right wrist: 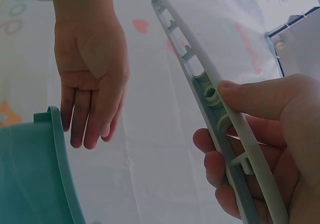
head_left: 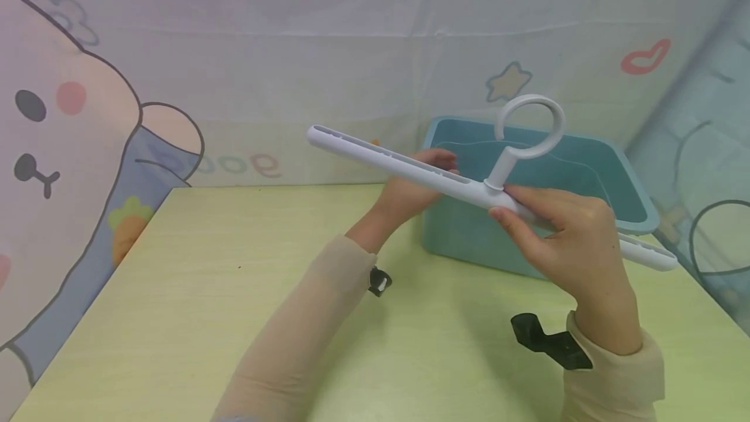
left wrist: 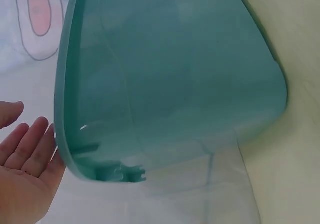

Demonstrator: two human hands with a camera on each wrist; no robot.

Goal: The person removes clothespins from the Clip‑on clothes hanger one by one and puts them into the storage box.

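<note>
A white plastic hanger [head_left: 398, 165] has a slotted straight bar and a round open hook [head_left: 553, 135] that points up. My right hand [head_left: 577, 239] grips the bar just right of the hook's base, thumb on one side and curled fingers on the other, as the right wrist view of the hanger [right wrist: 256, 159] shows. The bar is held tilted in front of a teal plastic bin [head_left: 480, 239]. Behind the bar, my left hand [head_left: 410, 194] is at the bin's left side, its fingers loosely extended by the rim in the left wrist view [left wrist: 25, 174]; it holds nothing.
The bin stands upright at the back right of a pale yellow-green table [head_left: 176, 311]. A printed cloth [head_left: 293, 83] with a bear, star and heart hangs behind and beside the table. Black straps [head_left: 551, 342] stick out at both wrists.
</note>
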